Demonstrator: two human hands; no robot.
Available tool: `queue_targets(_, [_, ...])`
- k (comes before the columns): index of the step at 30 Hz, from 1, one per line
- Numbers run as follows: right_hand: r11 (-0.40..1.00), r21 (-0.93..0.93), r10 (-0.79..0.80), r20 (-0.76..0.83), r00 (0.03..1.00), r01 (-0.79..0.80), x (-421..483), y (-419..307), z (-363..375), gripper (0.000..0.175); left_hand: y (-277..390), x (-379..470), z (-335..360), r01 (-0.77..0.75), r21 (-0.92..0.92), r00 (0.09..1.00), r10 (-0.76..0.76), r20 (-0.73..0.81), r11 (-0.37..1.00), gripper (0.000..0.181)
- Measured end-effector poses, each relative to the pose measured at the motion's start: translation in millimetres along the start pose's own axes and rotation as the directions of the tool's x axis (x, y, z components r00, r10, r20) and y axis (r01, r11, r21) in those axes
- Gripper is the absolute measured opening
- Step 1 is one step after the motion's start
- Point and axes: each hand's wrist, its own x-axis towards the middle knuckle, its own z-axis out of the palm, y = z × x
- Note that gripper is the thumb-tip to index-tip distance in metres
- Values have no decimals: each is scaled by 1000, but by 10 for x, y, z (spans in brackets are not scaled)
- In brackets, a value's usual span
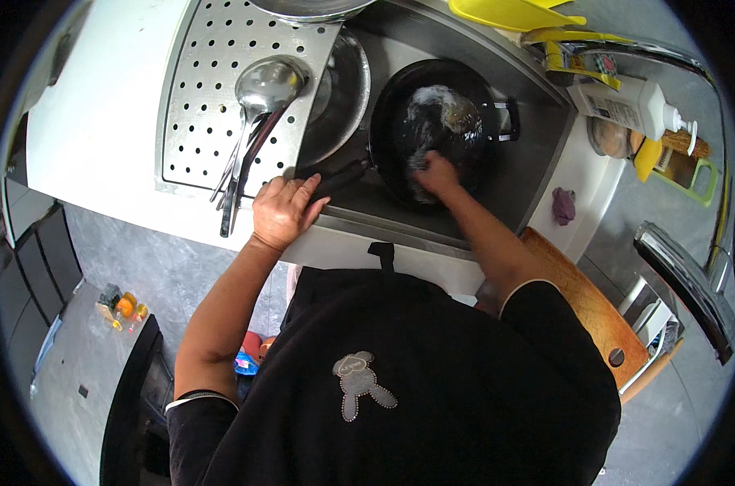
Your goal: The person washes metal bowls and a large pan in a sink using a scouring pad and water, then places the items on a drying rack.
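A black wok [397,115] with a side loop handle and a long handle lies in the steel sink [373,51], wet and with foam inside. My right hand [437,176] is down in the wok, blurred, its fingers curled on what looks like a wire scourer [422,161], partly hidden. At the sink's near edge my left hand [282,209] rests by the end of the wok's long handle [343,176]; whether it grips the handle is unclear. A round metal pan or lid [355,91] sits partly under the perforated steel drainboard [191,127].
Steel ladles [269,85] lie on the drainboard, beside a metal bowl [312,7]. Right of the sink are a white pump bottle [622,106], a purple cloth [563,206], a chrome tap [683,285] and a wooden cutting board [586,304].
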Motion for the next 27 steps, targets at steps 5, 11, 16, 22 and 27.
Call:
queue_targets(5, [903,229,-276,-344,898,365,529,-526,82,48,14,11,6,10,-10,1000,-10,8,1000,39])
queue_targets(11, [936,-346,-206,-397,894,62,656,-66,-662,36,-2,-26,51,25,-10,1000,-25,1,1000,40])
queue_targets(16, [880,-475,0,-59,998,-28,70,-103,-439,37,3,10,-11,18,-40,1000,-19,-19,999,39])
queue_targets(22, [851,-262,-519,-281,808,455,107,-828,-163,34,-8,-24,21,8,-18,1000,-8,-21,1000,38])
queue_targets(27, [842,-478,-515,-574,637,249,870,-659,-948,21,9,7,50,-4,6,1000,4,-5,1000,38])
